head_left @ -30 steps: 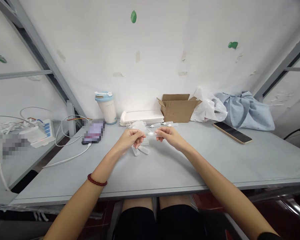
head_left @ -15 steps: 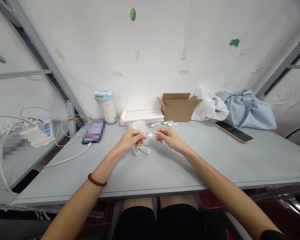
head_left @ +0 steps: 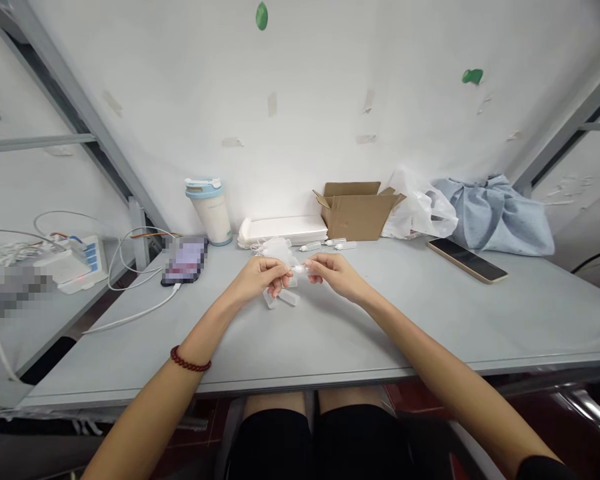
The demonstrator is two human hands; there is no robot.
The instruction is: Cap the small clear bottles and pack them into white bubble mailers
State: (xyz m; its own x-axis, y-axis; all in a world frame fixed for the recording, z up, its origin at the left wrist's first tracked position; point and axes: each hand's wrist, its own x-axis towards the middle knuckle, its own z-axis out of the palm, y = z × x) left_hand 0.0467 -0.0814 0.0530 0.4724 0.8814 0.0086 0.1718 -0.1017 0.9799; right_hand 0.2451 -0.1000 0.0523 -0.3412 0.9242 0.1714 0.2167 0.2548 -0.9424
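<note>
Between my two hands is a small translucent plastic tube with a white end (head_left: 299,269). My left hand (head_left: 261,279) pinches its left end between thumb and forefinger. Thumb and fingers of my right hand (head_left: 337,275) are closed on its right end. Fingertips hide much of the tube, so its exact kind is unclear. A heap of translucent plastic pieces (head_left: 279,247) lies just behind my left hand. Loose flat clear pieces (head_left: 289,297) rest below the fingers. Several similar tubes with white pointed ends (head_left: 345,245) lie behind my right hand.
At the back stand a cup with a blue lid (head_left: 209,212), a stack of white trays (head_left: 283,230), an open cardboard box (head_left: 357,217), a white plastic bag (head_left: 420,208) and a blue cloth bundle (head_left: 497,217). A phone (head_left: 467,259) lies right; a cabled phone (head_left: 185,260) lies left.
My hands have drawn slightly closer together on the tube, covering more of its right end. The whole view has shifted a little.
</note>
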